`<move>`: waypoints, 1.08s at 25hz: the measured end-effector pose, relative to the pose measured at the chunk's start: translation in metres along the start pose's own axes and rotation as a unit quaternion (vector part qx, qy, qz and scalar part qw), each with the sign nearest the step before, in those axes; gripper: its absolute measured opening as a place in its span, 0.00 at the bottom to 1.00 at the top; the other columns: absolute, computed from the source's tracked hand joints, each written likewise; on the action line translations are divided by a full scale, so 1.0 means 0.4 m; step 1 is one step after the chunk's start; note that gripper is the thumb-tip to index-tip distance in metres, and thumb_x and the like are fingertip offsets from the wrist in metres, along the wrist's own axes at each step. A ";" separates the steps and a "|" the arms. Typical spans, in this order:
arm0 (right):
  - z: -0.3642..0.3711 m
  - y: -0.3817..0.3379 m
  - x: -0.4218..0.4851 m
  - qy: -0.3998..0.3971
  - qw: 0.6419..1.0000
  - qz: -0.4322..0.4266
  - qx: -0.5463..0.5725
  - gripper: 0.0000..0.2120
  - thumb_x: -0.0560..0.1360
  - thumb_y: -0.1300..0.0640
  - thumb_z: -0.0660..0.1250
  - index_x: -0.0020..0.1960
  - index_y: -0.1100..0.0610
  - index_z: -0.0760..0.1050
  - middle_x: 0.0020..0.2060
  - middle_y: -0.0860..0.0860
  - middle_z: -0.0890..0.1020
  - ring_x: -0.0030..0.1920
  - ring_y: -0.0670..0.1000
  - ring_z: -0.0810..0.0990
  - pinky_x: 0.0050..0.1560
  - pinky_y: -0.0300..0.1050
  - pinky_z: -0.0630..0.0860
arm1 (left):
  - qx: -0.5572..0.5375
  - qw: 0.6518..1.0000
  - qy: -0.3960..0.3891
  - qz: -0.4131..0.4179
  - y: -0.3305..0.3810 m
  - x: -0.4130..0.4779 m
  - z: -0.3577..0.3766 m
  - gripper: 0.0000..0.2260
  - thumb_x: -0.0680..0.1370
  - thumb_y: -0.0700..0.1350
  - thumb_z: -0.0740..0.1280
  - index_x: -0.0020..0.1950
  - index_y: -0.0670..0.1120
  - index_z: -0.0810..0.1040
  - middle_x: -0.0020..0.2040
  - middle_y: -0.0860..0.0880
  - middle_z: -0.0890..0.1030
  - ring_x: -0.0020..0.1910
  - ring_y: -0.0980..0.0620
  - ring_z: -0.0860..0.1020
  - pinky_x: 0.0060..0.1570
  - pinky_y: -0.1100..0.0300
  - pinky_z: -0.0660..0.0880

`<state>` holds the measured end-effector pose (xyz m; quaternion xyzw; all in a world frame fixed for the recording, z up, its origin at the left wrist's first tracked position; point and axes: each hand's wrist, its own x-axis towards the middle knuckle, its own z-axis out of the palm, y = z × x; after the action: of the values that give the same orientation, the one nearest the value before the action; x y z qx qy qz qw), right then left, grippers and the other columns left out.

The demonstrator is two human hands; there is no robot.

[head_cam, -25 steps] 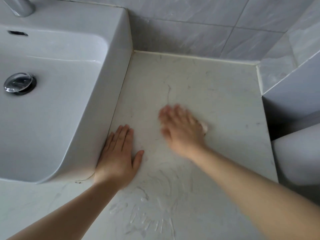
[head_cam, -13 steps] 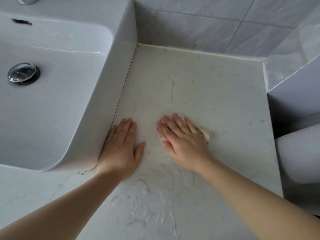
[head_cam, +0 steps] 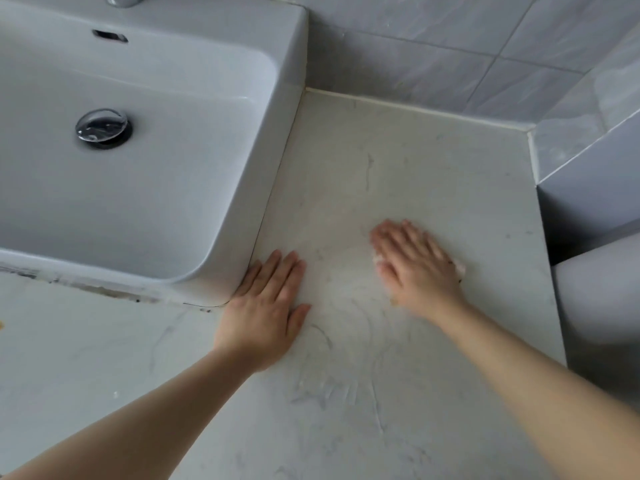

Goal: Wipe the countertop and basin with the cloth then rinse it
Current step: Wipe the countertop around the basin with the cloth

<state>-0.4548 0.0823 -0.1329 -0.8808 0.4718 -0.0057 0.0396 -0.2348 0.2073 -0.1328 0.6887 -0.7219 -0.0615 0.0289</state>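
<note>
Beyond right hand (head_cam: 419, 271) fingertips — bare countertop (head_cam: 415, 161) to tiled wall (head_cam: 415, 64); fingers straight, pressing pale cloth (head_cam: 459, 268), mostly hidden. Left hand (head_cam: 266, 310) flat, fingers straight — beside basin (head_cam: 277, 140) wall.

left hand (head_cam: 262, 315): bare, four fingers and thumb show
right hand (head_cam: 417, 271): bare and blurry
left arm (head_cam: 138, 420): bare
right arm (head_cam: 540, 375): bare

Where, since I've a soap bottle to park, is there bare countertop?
Bare: the back of the countertop, between the basin, the tiled wall and the right-hand ledge; also the front strip below the basin, left of the left hand. Crowded: the middle, where the left hand lies flat and the right hand presses the cloth.
</note>
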 end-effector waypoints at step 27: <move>-0.018 -0.266 0.239 -0.072 0.990 -0.094 0.078 0.25 0.81 0.49 0.47 0.76 0.54 0.51 0.76 0.50 0.53 0.76 0.51 0.48 0.73 0.47 0.44 | -0.075 0.982 0.174 0.002 -0.001 -0.011 0.016 0.19 0.72 0.39 0.56 0.57 0.35 0.79 0.58 0.38 0.80 0.61 0.41 0.76 0.66 0.50 0.64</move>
<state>-0.3137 0.0613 -0.1203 -0.9136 0.3808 0.0176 0.1415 -0.2350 0.2121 -0.1390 0.6832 -0.7006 0.0053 0.2059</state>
